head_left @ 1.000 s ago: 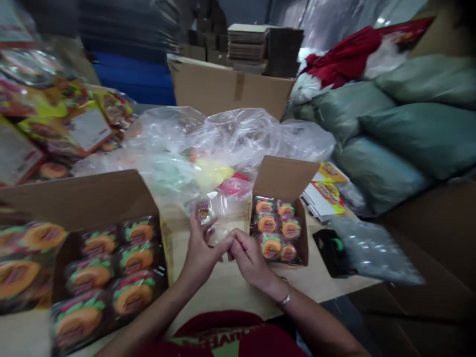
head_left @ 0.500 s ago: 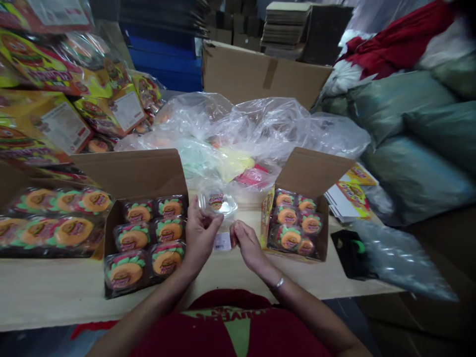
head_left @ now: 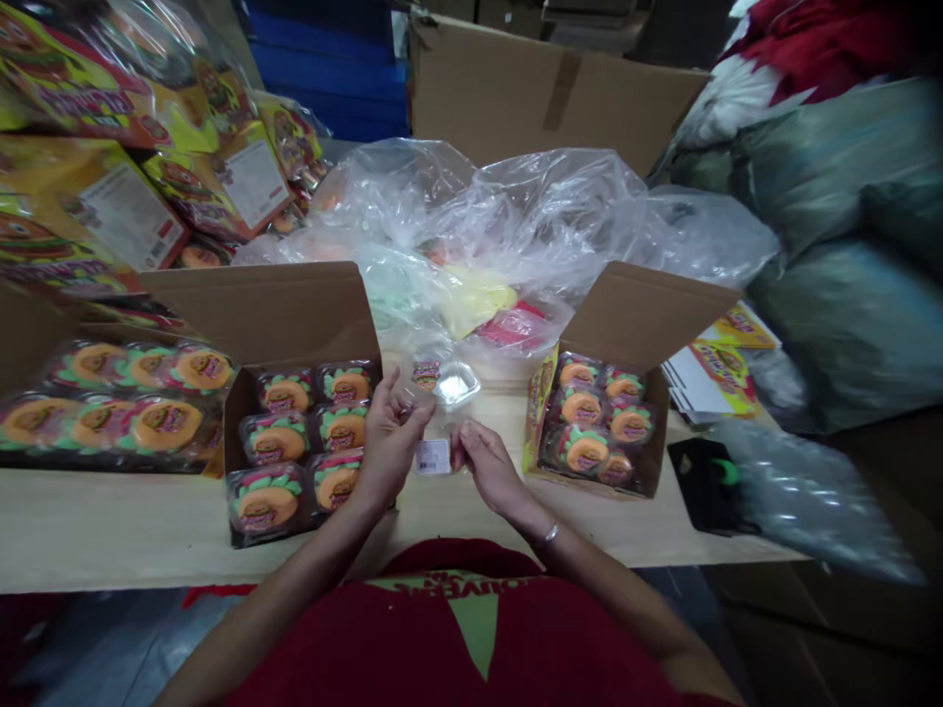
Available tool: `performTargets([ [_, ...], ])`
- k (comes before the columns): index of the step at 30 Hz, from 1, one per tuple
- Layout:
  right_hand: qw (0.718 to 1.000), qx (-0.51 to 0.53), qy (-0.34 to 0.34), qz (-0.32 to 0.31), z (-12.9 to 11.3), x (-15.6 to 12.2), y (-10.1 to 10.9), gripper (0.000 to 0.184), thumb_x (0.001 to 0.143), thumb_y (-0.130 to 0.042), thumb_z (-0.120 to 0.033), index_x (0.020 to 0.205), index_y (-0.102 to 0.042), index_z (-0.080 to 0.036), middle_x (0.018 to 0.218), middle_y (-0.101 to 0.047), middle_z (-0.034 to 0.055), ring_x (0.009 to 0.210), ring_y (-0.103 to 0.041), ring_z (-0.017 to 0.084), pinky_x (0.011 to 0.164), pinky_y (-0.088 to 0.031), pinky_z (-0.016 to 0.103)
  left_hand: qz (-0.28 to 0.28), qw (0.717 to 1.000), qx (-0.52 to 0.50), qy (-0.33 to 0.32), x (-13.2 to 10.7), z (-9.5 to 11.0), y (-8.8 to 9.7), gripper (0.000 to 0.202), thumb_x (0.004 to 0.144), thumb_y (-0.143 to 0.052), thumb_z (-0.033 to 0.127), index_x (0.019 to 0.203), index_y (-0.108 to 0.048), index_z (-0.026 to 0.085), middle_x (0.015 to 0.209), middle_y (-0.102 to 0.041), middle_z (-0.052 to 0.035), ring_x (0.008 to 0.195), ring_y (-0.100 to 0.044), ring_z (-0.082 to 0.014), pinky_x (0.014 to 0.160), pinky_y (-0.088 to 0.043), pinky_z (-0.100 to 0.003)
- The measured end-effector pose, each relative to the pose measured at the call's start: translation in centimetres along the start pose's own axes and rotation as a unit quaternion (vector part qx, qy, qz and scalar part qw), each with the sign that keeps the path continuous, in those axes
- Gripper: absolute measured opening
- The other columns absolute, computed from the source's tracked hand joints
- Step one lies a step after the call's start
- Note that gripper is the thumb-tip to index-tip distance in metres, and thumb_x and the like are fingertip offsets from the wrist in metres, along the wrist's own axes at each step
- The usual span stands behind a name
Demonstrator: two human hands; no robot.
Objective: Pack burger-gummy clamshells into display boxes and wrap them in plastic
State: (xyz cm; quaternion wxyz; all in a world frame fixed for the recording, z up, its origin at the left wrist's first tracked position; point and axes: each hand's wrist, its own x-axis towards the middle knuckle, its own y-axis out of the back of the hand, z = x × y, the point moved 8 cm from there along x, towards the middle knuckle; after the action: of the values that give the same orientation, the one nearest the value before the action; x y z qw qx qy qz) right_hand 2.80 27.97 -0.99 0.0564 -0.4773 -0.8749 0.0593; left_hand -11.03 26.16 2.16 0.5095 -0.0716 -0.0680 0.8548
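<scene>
Both hands meet over the middle of the wooden table (head_left: pixel 110 530) and hold a small clear plastic clamshell case (head_left: pixel 440 412) that has a round burger sticker at the top and a white label at the bottom. My left hand (head_left: pixel 387 442) pinches its left edge with thumb and fingers. My right hand (head_left: pixel 490 469) is closed on its lower right edge. An open cardboard box (head_left: pixel 295 324) with packed burger candies lies just left of my left hand. A smaller open box (head_left: pixel 634 324) of the same candies stands right of my right hand.
Crumpled clear plastic bags (head_left: pixel 516 226) with green, yellow and pink contents lie behind the hands. Yellow printed cartons (head_left: pixel 125 206) pile up at the left. A large cardboard box (head_left: pixel 545 88) stands at the back, grey-green sacks (head_left: pixel 847 245) at the right, a black object (head_left: pixel 707 481) near the table's right edge.
The view has tipped down and shifted left, showing more of the left boxes. My hands have parted slightly and the clear case now hangs stretched between them with its white label showing.
</scene>
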Motion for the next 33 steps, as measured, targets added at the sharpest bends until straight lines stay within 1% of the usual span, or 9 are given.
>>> performTargets([
  [5,0.959,-0.239,0.147,0.040,-4.5,-1.6,-1.3,0.033,0.100,-0.036,-0.039,0.079,-0.052,-0.019,0.067,-0.052,-0.0006,0.061,-0.047,0.012,0.061,-0.037,0.025,-0.096,0.992,0.084,-0.022,-1.4,-0.3,-1.6,0.081,0.073,-0.072,0.046,0.141,-0.036,0.022,0.120,-0.054,-0.0088,0.091,-0.057,-0.0189,0.075,-0.048,-0.030],
  [8,0.937,-0.269,0.217,-0.038,-6.3,-2.2,-2.7,0.033,0.100,-0.036,-0.040,0.086,-0.055,-0.018,0.074,-0.056,0.0015,0.067,-0.051,0.013,0.064,-0.041,0.025,-0.167,0.976,0.142,-0.006,-1.7,0.0,-1.6,0.081,0.074,-0.068,0.046,0.143,-0.034,0.019,0.112,-0.058,-0.0095,0.087,-0.058,-0.0219,0.075,-0.049,-0.035],
  [11,0.916,-0.330,0.217,-0.072,-5.8,-1.5,-1.3,0.036,0.099,-0.038,-0.045,0.103,-0.060,-0.017,0.088,-0.062,0.0058,0.082,-0.057,0.017,0.075,-0.047,0.030,-0.192,0.934,0.297,-0.059,0.0,2.2,-0.5,0.083,0.073,-0.068,0.044,0.144,-0.035,0.016,0.104,-0.062,-0.0096,0.091,-0.059,-0.0269,0.081,-0.049,-0.040],
  [15,0.795,-0.591,0.110,0.083,-2.9,0.4,5.1,0.022,0.095,-0.048,-0.030,0.101,-0.063,-0.014,0.100,-0.064,0.0131,0.095,-0.055,0.027,0.088,-0.044,0.043,-0.252,0.815,0.489,-0.181,3.1,5.1,-1.4,0.087,0.071,-0.069,0.044,0.147,-0.035,0.020,0.129,-0.059,-0.0150,0.120,-0.052,-0.0380,0.110,-0.025,-0.060],
  [17,0.720,-0.681,0.049,0.121,-1.3,0.7,7.6,0.018,0.091,-0.052,-0.024,0.098,-0.064,-0.013,0.106,-0.063,0.0167,0.100,-0.055,0.030,0.091,-0.043,0.046,-0.294,0.776,0.534,-0.166,4.1,4.7,-2.2,0.085,0.072,-0.069,0.044,0.147,-0.036,0.020,0.125,-0.063,-0.0142,0.120,-0.054,-0.0387,0.113,-0.013,-0.063],
  [20,0.658,-0.739,0.024,0.145,0.1,0.5,9.8,0.020,0.087,-0.057,-0.025,0.100,-0.065,-0.013,0.118,-0.061,0.0207,0.110,-0.054,0.034,0.097,-0.042,0.048,-0.321,0.749,0.566,-0.121,4.6,3.4,-2.8,0.080,0.072,-0.069,0.040,0.145,-0.042,0.020,0.121,-0.066,-0.0141,0.117,-0.057,-0.0377,0.113,-0.016,-0.060],
  [24,0.633,-0.753,0.003,0.181,0.7,0.5,12.6,0.019,0.085,-0.057,-0.024,0.098,-0.066,-0.013,0.114,-0.063,0.0211,0.107,-0.056,0.036,0.096,-0.043,0.049,-0.285,0.764,0.576,-0.049,4.9,2.8,-1.4,0.080,0.071,-0.066,0.036,0.146,-0.042,0.020,0.131,-0.060,-0.0162,0.119,-0.055,-0.0389,0.103,-0.035,-0.054],
  [27,0.656,-0.725,0.024,0.208,-0.7,3.0,13.2,0.029,0.087,-0.054,-0.025,0.111,-0.063,-0.012,0.117,-0.062,0.0209,0.108,-0.056,0.036,0.094,-0.044,0.049,-0.250,0.800,0.545,-0.008,5.6,3.3,0.0,0.080,0.072,-0.065,0.041,0.146,-0.041,0.023,0.123,-0.063,-0.0135,0.110,-0.059,-0.0369,0.095,-0.043,-0.051],
  [33,0.738,-0.628,0.175,0.175,-7.5,15.5,5.7,0.070,0.086,-0.061,-0.040,0.145,-0.038,-0.010,0.149,-0.037,0.0230,0.138,-0.034,0.036,0.109,-0.033,0.051,-0.227,0.896,0.381,-0.015,6.7,5.7,1.6,0.079,0.071,-0.068,0.037,0.145,-0.042,0.029,0.128,-0.062,-0.0089,0.117,-0.057,-0.0337,0.101,-0.044,-0.050],
])
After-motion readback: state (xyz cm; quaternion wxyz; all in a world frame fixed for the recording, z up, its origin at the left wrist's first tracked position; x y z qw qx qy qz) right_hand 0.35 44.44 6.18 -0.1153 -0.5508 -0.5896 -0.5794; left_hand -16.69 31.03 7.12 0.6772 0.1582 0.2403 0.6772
